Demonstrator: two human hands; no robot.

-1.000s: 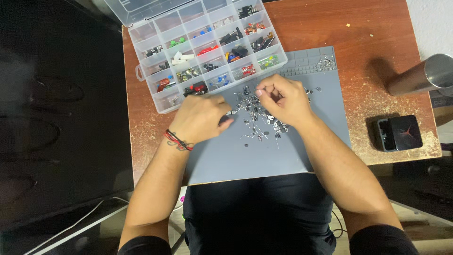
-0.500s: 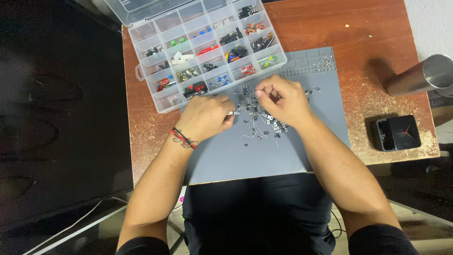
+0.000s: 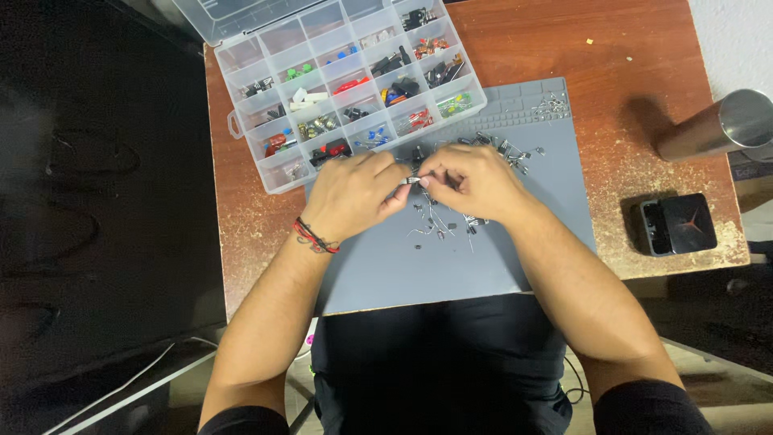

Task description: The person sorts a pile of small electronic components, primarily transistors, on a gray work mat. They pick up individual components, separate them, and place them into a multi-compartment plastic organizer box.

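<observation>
Clear organiser box beside hands

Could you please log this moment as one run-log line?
left hand: pinching small component | right hand: same component | over: grey mat | nearby: compartment box

Both forearms reach forward and converge. The left hand and right hand meet fingertip to fingertip, fingers curled in a pinch.

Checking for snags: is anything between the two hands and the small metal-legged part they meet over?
Nothing visible: left hand and right hand both pinch the small metal-legged part above the grey mat.
</observation>
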